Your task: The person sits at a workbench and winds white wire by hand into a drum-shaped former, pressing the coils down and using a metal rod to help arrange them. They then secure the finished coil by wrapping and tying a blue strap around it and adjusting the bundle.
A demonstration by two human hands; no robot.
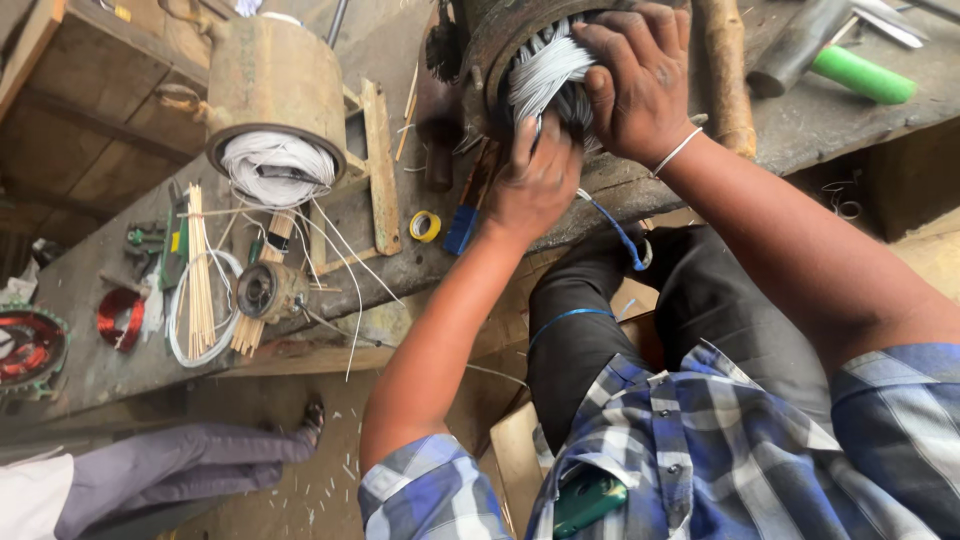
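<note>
Cluttered wooden bench (100, 360): motor housing (490, 40) at its far edge looks mostly wound, left hand (535, 185) and right hand (640, 80) both clenched on the grey wire bundle (545, 75), blue lead (615, 232) dangling loose, tidying left.

Both hands work at a rusty motor stator (480, 45) lying on a worn wooden bench (400, 255). The right hand (640, 80) grips the bundle of grey winding wires (545, 75); the left hand (535, 180) presses just below it. To the left stands a second stator (275, 90) holding white windings, near thin sticks (198, 270), a yellow tape roll (424, 226) and a green-handled tool (862, 75) far right.
</note>
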